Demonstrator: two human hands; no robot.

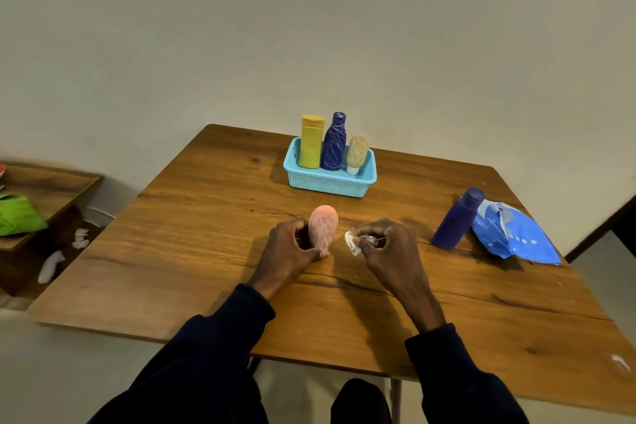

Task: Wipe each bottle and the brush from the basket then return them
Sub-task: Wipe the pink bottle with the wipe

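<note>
Pink bottle (322, 226) standing upright on table (206, 234), left hand (292, 248) gripping its lower end. Right hand (387, 246) pinching white wipe (352, 243) just beside it. Blue basket (330, 184) sitting behind, holding three bottles (333, 144).

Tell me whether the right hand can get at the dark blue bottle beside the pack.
Probably yes: only bare table lies between the right hand and the bottle. The hand pinches a wipe, though, so it would have to drop that first.
</note>
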